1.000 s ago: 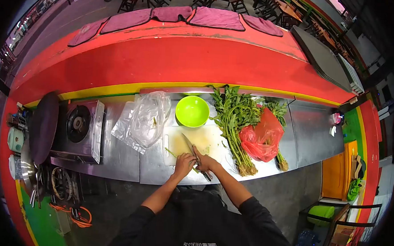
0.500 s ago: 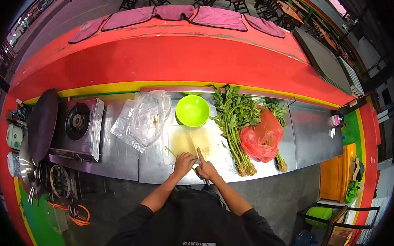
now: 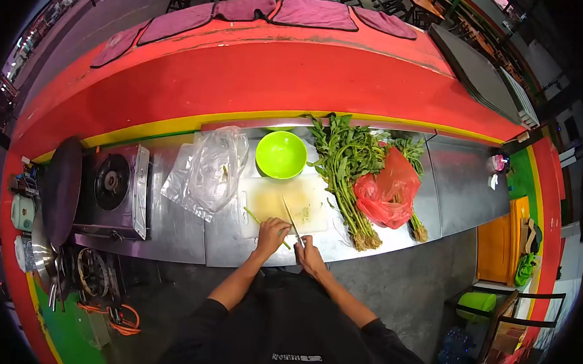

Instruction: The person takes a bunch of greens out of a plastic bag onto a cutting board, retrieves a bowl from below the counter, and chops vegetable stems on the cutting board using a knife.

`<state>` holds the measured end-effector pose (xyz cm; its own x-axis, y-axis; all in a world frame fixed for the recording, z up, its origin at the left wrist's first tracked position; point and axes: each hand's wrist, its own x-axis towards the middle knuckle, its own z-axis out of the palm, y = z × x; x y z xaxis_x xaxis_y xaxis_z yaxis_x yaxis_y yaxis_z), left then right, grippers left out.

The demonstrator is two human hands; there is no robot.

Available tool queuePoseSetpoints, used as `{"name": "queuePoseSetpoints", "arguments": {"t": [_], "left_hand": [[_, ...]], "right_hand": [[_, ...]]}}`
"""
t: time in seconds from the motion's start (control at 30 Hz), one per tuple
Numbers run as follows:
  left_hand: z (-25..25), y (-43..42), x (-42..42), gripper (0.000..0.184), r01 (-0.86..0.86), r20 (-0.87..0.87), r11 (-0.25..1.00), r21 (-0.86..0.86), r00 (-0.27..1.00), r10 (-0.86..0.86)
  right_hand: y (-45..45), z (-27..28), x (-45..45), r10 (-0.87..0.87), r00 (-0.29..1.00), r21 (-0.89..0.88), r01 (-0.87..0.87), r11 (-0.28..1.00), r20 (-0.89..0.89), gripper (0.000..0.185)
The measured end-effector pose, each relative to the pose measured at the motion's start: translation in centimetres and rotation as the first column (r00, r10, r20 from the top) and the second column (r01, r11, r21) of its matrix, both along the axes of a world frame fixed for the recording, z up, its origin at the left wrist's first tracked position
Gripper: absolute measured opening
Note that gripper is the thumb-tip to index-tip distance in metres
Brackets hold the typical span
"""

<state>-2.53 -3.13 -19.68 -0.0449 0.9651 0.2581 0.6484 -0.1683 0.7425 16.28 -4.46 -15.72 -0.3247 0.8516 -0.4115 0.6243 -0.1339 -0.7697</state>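
Observation:
My left hand is closed round a thin green stem, whose ends stick out on both sides of the fingers. My right hand grips the handle of a knife, its blade pointing away from me beside the left fingertips. Both hands are at the near edge of a pale cutting board, which has a yellowish stain and small green bits on it. Just beyond the board sits a bright green bowl, with nothing visible inside. A bunch of leafy greens with roots lies right of the board.
A red plastic bag lies over more greens on the right. Clear plastic bags are spread left of the board. A gas stove stands further left. A red wall with pink cloths runs behind the steel counter.
The knife has tilted, its tip now pointing up and left, and my right hand has shifted slightly right. My left hand still holds the stem. The whole view has shifted a little.

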Motion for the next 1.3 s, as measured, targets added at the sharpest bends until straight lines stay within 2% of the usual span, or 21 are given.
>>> {"name": "queuePoseSetpoints", "arguments": {"t": [0.2, 0.27, 0.37, 0.53, 0.7, 0.97, 1.3], "left_hand": [[0.1, 0.1, -0.1, 0.013, 0.009, 0.000, 0.999, -0.041, 1.000, -0.009], [0.2, -0.1, -0.2, 0.014, 0.016, -0.027, 0.999, -0.050, 0.999, -0.017], [0.4, -0.3, -0.4, 0.012, 0.027, -0.067, 0.999, 0.020, 0.997, -0.026], [0.7, -0.7, -0.4, 0.014, 0.006, -0.087, 1.000, -0.009, 0.996, -0.007], [0.9, -0.5, -0.5, 0.017, 0.034, -0.073, 0.999, -0.024, 0.997, -0.036], [0.6, -0.3, -0.5, 0.017, 0.047, -0.073, 0.999, 0.021, 0.996, -0.045], [1.0, -0.5, -0.4, 0.015, 0.022, -0.084, 1.000, -0.009, 0.996, -0.023]], "right_hand": [[-0.7, -0.4, 0.0, -0.038, 0.999, 0.015, 0.038, 0.999, -0.015, 0.030], [-0.8, -0.2, -0.2, -0.017, 0.999, 0.144, 0.024, 0.989, -0.050, 0.028], [-0.9, 0.2, -0.4, 0.000, 0.999, 0.166, 0.009, 0.986, -0.053, 0.028], [-1.0, -0.1, -0.7, 0.009, 0.998, 0.218, 0.004, 0.976, -0.059, 0.030], [-0.6, 0.4, -0.7, -0.028, 0.998, 0.123, 0.035, 0.992, -0.059, 0.031], [-0.6, -0.2, -0.7, -0.045, 0.996, 0.126, 0.055, 0.990, -0.082, 0.029], [-0.4, -1.1, -0.4, -0.017, 0.996, 0.117, 0.027, 0.993, -0.090, 0.027]]}}
